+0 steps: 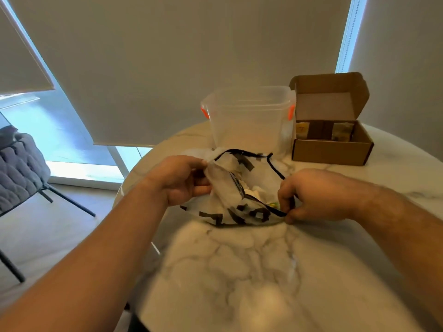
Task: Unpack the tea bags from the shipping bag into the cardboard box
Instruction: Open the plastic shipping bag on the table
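A clear plastic shipping bag (236, 202) with black lettering and a black rim lies on the marble table (239, 271) in front of me. My left hand (182, 179) pinches its left flap. My right hand (311, 196) grips the black rim on the right, holding the mouth apart. White packets and a bit of green show blurred inside the bag. The cardboard box (332, 146) stands open at the back right, lid up, with a few tea bags (342, 131) standing in it.
A clear plastic tub (249, 118) with orange clips stands just behind the bag, left of the box. A grey padded chair (19, 168) is on the floor at the left. The round table's edge curves close by my left forearm.
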`<state>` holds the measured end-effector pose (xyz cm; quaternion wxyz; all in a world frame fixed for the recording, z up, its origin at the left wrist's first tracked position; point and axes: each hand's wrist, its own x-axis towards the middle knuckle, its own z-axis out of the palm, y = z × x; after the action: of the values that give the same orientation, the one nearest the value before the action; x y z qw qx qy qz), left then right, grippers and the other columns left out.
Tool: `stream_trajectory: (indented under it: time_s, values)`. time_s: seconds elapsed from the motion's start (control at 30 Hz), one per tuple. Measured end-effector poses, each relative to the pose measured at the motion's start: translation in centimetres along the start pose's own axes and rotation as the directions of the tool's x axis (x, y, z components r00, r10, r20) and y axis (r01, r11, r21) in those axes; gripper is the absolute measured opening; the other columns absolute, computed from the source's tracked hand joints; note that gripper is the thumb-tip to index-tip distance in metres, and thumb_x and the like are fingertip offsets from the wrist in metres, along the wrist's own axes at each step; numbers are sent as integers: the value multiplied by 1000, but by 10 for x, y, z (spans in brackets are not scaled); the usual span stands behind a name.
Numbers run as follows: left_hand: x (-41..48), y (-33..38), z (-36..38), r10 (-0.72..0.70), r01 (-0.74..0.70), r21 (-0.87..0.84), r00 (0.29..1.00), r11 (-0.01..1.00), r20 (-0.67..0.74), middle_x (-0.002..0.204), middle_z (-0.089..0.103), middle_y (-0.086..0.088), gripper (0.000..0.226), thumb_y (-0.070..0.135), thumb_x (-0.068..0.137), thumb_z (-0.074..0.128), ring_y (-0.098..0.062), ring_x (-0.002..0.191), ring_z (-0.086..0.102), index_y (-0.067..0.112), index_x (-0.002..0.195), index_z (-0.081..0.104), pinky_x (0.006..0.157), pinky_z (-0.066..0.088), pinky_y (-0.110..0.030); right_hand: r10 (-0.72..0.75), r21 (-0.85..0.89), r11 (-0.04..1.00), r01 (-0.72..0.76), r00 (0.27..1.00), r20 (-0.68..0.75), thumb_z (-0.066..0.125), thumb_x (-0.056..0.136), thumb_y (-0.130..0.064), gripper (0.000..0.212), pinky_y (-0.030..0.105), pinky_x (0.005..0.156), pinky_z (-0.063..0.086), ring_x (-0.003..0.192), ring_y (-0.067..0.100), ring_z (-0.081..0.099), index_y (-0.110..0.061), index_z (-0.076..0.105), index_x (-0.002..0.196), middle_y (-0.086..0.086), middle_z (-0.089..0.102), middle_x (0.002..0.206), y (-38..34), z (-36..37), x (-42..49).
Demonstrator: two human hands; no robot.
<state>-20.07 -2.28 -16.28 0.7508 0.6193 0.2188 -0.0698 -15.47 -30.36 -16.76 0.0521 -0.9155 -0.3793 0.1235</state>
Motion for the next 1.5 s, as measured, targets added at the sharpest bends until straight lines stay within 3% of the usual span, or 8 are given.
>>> stream_trajectory:
  time_s: [0.1, 0.27, 0.37, 0.5, 0.87, 1.17, 1.33, 1.5]
  values:
    - [-3, 2, 0, -29, 36, -102, 997, 994, 67, 94, 72, -16, 20, 15, 96, 52, -30, 82, 75, 3, 105, 65, 68, 62, -42, 47, 134, 989, -59, 995, 90, 79, 86, -44, 7, 23, 77, 52, 90, 3, 64, -44, 77, 92, -20, 70, 95, 10, -13, -7]
    - [-8, -2, 5, 10, -47, 238, 988, 970, 156, 112, 70, -15, 46, 30, 83, 74, -28, 96, 69, 9, 124, 70, 86, 55, -45, 159, 473, 873, 124, 842, -515, 83, 81, -42, 25, 21, 90, 42, 111, 0, 50, -38, 71, 103, -19, 54, 122, 5, -28, 12]
    - [-9, -6, 8, 59, -132, 340, 974, 931, 217, 115, 73, -12, 32, 22, 94, 67, -25, 102, 69, 12, 124, 71, 92, 54, -44, 213, 523, 852, 19, 900, -381, 90, 73, -44, 68, 30, 94, 44, 119, 9, 48, -37, 53, 130, -13, 50, 133, -4, -25, 38]
    - [-9, -7, 5, 59, -96, 147, 969, 984, 240, 98, 71, -15, 16, 14, 101, 55, -25, 86, 71, 7, 111, 67, 75, 59, -41, 304, 646, 761, -65, 915, -265, 79, 90, -25, 17, 30, 79, 57, 104, 18, 66, -29, 69, 103, -4, 68, 105, -6, -15, 63]
    - [4, -16, -23, 25, -87, 221, 963, 971, 269, 106, 71, -18, 36, 22, 82, 73, -26, 89, 69, 6, 115, 71, 77, 57, -36, -10, 931, -360, -68, 998, 70, 50, 90, 4, 28, 49, 75, 64, 85, 31, 75, -11, 61, 112, 21, 73, 107, 13, -9, 53]
    - [-2, -19, -12, 381, -193, 675, 914, 712, -141, 85, 68, -11, 29, 41, 104, 54, -29, 80, 67, 16, 93, 67, 73, 62, -46, -120, 991, 128, -32, 992, 48, 77, 86, -10, 54, 55, 103, 48, 116, 37, 68, -17, 53, 134, 20, 72, 120, 20, 8, 53]
    - [-20, -16, -8, 183, -203, 212, 977, 956, 111, 93, 74, -14, 20, 21, 98, 63, -26, 76, 74, 10, 115, 63, 57, 58, -34, 27, 893, 424, 150, 984, -178, 78, 87, -21, 33, 58, 94, 58, 107, 35, 72, -24, 56, 111, 15, 72, 114, 10, 6, 48]
    - [-13, -7, -5, 490, -457, 631, 861, 627, 137, 108, 70, 1, 47, 63, 80, 73, -19, 98, 69, 30, 112, 68, 80, 58, -36, 20, 483, 827, 289, 843, -538, 82, 83, -40, 29, 29, 94, 50, 112, 4, 55, -40, 62, 105, -20, 54, 119, -1, -8, 32]
